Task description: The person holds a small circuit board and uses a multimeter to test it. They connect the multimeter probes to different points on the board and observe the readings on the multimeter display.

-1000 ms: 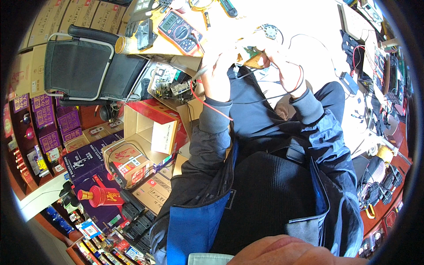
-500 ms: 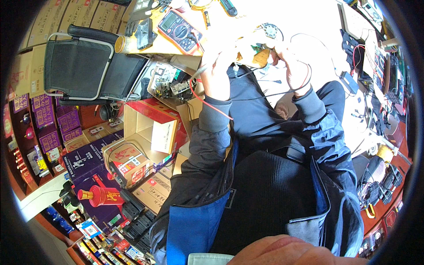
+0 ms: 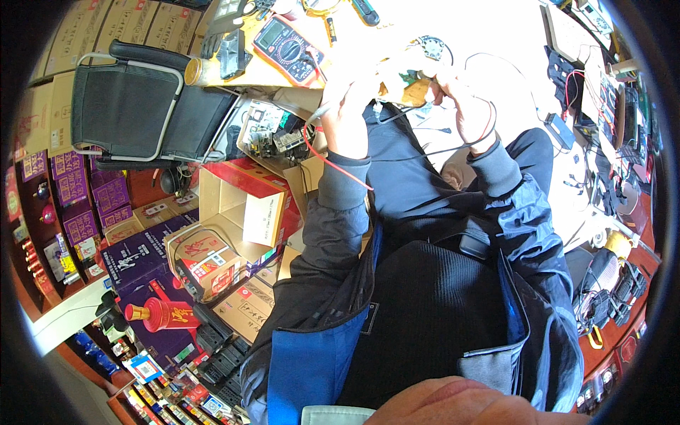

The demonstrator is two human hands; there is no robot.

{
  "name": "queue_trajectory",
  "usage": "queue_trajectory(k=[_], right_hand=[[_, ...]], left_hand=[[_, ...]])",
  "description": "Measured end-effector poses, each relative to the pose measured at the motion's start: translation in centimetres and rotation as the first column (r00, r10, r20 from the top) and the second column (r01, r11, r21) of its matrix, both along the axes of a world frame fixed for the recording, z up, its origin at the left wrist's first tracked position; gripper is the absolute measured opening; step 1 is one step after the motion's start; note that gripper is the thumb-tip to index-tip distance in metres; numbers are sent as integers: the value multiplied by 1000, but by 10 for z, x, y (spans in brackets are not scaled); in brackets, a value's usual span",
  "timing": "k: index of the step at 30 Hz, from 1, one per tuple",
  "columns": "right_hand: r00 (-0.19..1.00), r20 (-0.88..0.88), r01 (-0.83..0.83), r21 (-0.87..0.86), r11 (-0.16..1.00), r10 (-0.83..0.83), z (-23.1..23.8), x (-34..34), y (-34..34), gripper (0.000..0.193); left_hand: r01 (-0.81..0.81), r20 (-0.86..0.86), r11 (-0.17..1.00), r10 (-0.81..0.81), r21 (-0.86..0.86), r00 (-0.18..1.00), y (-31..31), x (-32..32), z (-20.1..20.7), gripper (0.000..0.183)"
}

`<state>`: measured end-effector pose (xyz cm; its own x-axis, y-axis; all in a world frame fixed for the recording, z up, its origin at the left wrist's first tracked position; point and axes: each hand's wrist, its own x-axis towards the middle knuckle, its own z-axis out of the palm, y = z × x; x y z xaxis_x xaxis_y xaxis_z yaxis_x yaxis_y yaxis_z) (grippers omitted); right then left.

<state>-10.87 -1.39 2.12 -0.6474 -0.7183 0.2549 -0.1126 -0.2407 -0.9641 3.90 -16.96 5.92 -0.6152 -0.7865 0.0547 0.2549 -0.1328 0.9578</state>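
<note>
One amber piece (image 3: 416, 93) points leftward from the right hand (image 3: 464, 105).

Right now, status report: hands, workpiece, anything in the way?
Left hand, fingertips lost in glare. Right hand at the edge of the brown piece. Brown piece between both hands. Possible snag: dark cable by right hand.

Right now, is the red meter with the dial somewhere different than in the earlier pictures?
No, the meter hasn't moved: it lies in the same spot, right of the black chair.
</note>
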Motion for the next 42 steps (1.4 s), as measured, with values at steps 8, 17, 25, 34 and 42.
queue_trajectory(k=[8, 17, 25, 34, 42], right_hand=[[992, 122, -36, 30, 999, 32, 15, 1, 0, 23], [964, 264, -28, 18, 999, 22, 29, 8, -6, 32], [952, -293, 113, 82, 990, -85, 17, -12, -9, 37], [814, -556, -6, 281, 960, 167, 34, -17, -22, 66], [775, -599, 18, 340, 940, 202, 18, -27, -21, 65]], left_hand=[[19, 13, 999, -19, -29, 1000, -1, -3, 5, 34], [180, -35, 984, -180, 4, 983, -24, -2, -11, 38], [305, -265, 919, -238, 251, 934, -47, -7, -28, 51], [361, -359, 863, -231, 354, 904, -42, 2, -15, 49], [415, -446, 794, -205, 444, 871, -29, 8, -12, 48]])
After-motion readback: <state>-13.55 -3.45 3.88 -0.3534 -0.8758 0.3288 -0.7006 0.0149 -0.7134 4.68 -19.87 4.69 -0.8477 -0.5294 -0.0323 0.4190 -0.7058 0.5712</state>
